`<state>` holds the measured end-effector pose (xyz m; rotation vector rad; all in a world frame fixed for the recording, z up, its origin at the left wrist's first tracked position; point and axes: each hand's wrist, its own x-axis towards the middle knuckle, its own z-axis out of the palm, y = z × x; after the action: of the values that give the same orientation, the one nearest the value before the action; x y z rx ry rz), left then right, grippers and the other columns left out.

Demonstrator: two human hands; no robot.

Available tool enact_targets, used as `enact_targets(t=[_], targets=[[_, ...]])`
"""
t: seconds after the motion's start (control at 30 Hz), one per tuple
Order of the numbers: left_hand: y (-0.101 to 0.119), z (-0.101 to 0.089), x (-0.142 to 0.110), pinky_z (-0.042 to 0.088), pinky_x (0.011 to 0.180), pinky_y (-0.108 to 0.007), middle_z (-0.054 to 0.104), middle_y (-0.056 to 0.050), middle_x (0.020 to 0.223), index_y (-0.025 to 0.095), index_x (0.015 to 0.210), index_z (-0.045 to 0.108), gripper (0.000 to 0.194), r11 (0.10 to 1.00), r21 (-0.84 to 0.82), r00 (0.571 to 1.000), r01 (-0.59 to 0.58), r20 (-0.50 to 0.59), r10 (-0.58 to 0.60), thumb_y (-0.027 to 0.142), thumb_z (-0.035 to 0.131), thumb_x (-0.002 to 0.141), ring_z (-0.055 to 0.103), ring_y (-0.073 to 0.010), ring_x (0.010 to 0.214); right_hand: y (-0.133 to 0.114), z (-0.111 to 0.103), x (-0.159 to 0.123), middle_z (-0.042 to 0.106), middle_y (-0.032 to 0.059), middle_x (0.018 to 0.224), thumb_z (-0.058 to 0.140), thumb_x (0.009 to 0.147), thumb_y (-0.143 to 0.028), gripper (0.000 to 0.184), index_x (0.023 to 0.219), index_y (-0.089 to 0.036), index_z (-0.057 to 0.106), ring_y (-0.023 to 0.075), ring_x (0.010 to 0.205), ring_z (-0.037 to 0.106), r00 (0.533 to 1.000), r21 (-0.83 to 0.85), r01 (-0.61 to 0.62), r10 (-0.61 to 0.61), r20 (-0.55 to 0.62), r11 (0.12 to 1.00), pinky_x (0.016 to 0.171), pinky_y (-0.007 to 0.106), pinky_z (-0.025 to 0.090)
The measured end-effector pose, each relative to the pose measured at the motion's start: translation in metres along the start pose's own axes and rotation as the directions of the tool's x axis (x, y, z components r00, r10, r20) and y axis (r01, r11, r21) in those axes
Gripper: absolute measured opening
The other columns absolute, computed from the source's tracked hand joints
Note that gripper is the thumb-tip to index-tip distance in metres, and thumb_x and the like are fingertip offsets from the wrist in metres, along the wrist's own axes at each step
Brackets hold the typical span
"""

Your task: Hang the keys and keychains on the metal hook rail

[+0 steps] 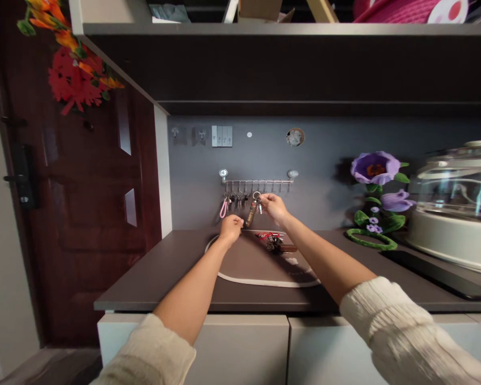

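Observation:
My right hand [274,207] pinches a metal key ring [257,195] just in front of the hook rail [258,182]. From the ring hang small keys [260,207] and a brown keychain strap [251,213] with lettering on it. The strap slants down and left to the closed fingertips of my left hand [231,230], which appear to grip its lower end. Whether the ring touches a hook is hard to tell. Left of it, several keys [239,199] and a pink loop [223,207] hang on the rail. Below, a bunch of keys [274,242] with red and brown parts lies on a mat [240,267].
The dark countertop [160,272] runs under a low overhead shelf [304,64]. Purple knitted flowers [375,168] and a white appliance with a clear cover [452,224] stand at right. A dark red door [92,224] is at left. Switches [222,136] sit above the rail.

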<state>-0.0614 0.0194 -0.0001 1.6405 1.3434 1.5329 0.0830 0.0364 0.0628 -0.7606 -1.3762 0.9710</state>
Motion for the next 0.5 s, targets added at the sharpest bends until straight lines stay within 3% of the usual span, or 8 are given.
enact_targets(t=[0.2,0.5], targets=[[-0.01,0.0,0.006,0.039,0.056,-0.02,0.06,-0.002,0.062,0.013,0.067,0.059,0.011,0.976,0.202,0.996,-0.085,-0.018,0.091,0.017,0.051,0.074,0.052,-0.0082,0.054,-0.003,0.007,0.029,0.06,0.0029,0.06,0.046,0.081,-0.02,0.006,0.077,-0.016,0.048,0.0111,0.052,0.057,0.996,-0.011,-0.031,0.03,-0.086,0.999,0.05,0.023,0.047],[-0.002,-0.004,-0.001,0.039,0.067,-0.025,0.065,-0.007,0.075,0.016,0.069,0.062,0.012,0.903,0.406,0.988,-0.14,-0.002,0.155,0.021,0.052,0.074,0.056,-0.0146,0.069,0.007,0.018,0.059,0.055,0.0013,0.057,0.047,0.079,-0.015,0.005,0.075,-0.015,0.05,0.0103,0.05,0.055,0.968,0.004,-0.074,0.073,-0.24,0.997,0.049,0.024,0.048]])
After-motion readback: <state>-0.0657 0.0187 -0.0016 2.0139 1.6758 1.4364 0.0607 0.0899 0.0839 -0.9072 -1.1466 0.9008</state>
